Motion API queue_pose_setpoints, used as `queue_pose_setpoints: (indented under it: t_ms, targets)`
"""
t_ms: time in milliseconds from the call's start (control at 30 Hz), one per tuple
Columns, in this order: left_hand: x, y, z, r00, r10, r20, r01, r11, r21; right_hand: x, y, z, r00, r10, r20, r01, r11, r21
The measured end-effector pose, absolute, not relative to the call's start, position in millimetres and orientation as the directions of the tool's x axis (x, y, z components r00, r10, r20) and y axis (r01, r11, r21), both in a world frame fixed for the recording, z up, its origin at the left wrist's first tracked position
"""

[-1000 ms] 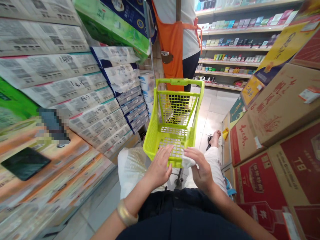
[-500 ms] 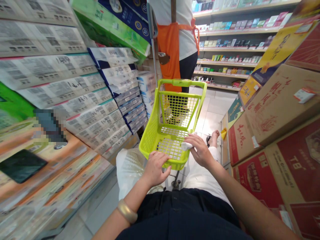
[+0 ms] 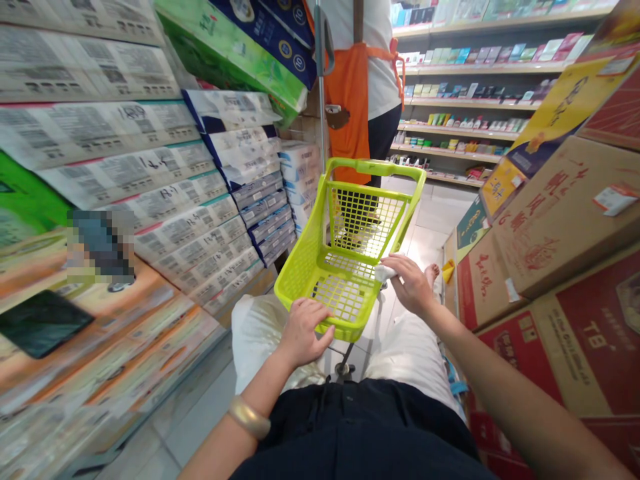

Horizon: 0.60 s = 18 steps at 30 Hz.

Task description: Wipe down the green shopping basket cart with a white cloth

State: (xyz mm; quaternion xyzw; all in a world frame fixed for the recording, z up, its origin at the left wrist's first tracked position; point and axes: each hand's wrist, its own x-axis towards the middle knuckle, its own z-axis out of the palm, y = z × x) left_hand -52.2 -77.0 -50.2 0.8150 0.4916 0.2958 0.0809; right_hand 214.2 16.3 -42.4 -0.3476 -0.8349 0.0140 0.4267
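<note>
My left hand (image 3: 303,328) is gripping the near rim of the green basket (image 3: 300,267), while my right hand (image 3: 413,283) is pressing a white cloth (image 3: 384,273) on its side rim

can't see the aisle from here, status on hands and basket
Left hand grips basket near rim. Right hand presses white cloth on right rim. Person in orange apron stands just beyond.

Just one camera here, worn on the head, looking forward and down a shop aisle. Both hands and the green basket (image 3: 345,267) sit close below it, stacked packs left, boxes right, shelves (image 3: 465,100) further ahead.
</note>
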Motion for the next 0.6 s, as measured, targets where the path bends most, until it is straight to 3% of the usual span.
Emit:
queue_pose_setpoints:
  t_ms: [167,267,467,600]
  targets:
    - [-55.0,-75.5,-49.2,0.338,0.858,0.386,0.764,-0.490,0.420,188.1,-27.3,-52.2,-0.658,0.405,0.635,0.377,0.907,-0.187]
    - [-57.9,-74.5,-47.6,0.347,0.856,0.383,0.760,-0.496,0.420,188.4,-31.5,-52.6,-0.732,0.327,0.598,0.315,0.940,-0.129]
    - [-58.3,-71.0,-50.0,0.346,0.859,0.378,0.763,-0.491,0.419,207.9,10.7,-41.9,-0.534,0.513,0.672,0.529,0.823,-0.208]
    - [-57.9,-69.3,-52.7,0.335,0.858,0.389,0.767,-0.488,0.416,193.4,-13.9,-51.4,-0.566,0.468,0.678,0.468,0.860,-0.203]
